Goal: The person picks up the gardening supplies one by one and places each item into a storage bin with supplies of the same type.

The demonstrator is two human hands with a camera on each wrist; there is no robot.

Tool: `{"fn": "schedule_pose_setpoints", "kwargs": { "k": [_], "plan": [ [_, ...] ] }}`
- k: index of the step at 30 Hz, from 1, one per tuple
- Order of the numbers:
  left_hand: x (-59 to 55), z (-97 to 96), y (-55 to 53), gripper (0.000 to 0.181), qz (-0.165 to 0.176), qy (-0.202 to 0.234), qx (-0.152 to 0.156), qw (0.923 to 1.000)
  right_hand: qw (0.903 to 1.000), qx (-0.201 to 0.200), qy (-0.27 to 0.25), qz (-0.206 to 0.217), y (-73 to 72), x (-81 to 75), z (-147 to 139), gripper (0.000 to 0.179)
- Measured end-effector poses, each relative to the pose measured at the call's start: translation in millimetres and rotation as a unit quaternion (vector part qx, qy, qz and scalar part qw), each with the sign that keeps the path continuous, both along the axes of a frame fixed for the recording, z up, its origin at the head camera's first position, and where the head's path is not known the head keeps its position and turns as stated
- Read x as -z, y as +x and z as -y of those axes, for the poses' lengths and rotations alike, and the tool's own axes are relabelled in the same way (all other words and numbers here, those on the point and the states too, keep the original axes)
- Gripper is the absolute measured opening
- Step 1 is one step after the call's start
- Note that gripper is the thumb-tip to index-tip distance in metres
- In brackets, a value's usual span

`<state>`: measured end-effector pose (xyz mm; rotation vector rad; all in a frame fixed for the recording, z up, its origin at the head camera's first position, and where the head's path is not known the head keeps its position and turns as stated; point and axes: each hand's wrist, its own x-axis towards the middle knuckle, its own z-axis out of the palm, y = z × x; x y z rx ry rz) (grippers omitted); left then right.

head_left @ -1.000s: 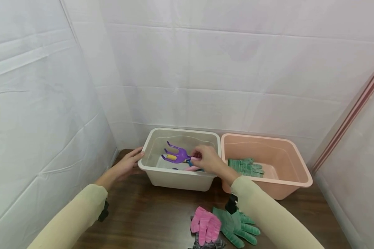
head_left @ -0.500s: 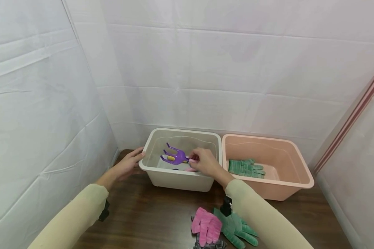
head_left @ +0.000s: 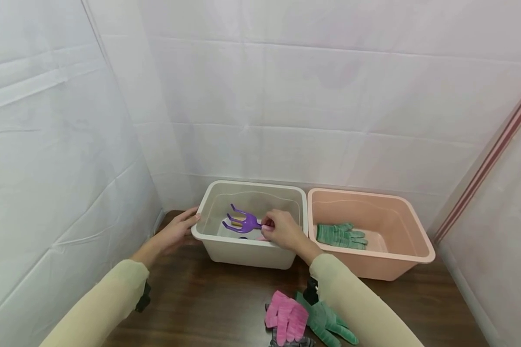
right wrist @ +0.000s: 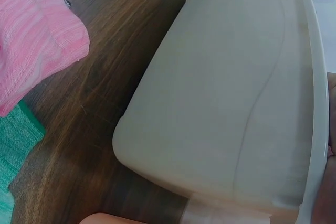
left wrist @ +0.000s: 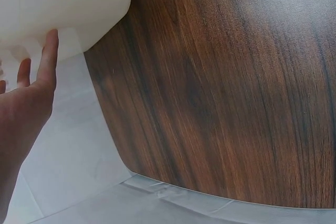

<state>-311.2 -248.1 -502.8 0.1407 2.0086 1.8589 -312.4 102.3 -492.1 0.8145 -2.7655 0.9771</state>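
Observation:
My right hand (head_left: 282,232) pinches the pink handle of a purple three-pronged hand rake (head_left: 246,222). The rake's prongs point left, inside the off-white plastic bin (head_left: 247,254). Under the prongs shows something yellow (head_left: 237,220), and other items in the bin are partly hidden by the hand. At the bin's left end, my left hand (head_left: 178,231) rests against the rim. Its fingers (left wrist: 49,59) lie fairly straight along the outer wall in the left wrist view. The right wrist view shows mostly the bin's outer side, with the right hand only at the edge.
Close to the right stands a peach bin (head_left: 364,266) with a green glove (head_left: 340,236) inside. On the dark wood table (head_left: 199,299), a pink glove (head_left: 287,315) overlaps a dark grey glove (head_left: 293,342), beside another green glove (head_left: 327,324). White sheeting (head_left: 252,96) surrounds the table.
The right hand has lowered the hand rake a little farther into the off-white bin and shifted slightly left. The left hand stays at the rim.

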Motion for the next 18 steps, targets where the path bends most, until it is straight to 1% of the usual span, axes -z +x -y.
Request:
{"fn": "schedule_pose_setpoints", "kwargs": {
  "k": [7,14,18],
  "plan": [
    [-3.2,-1.4,2.0,0.066,-0.005,0.006,0.012,0.9999,0.9999,0.01,-0.006,0.0,1.7,-0.1,-1.5,0.006],
    [-3.2,-3.3,2.8,0.064,-0.005,0.004,0.004,1.0,0.9998,0.01,-0.013,-0.007,1.7,2.3,-3.3,0.006],
    [-3.0,-3.7,3.3,0.064,-0.01,-0.01,0.006,0.9999,0.9998,0.014,-0.011,-0.008,1.6,5.2,-3.1,0.007]
  ]
}}
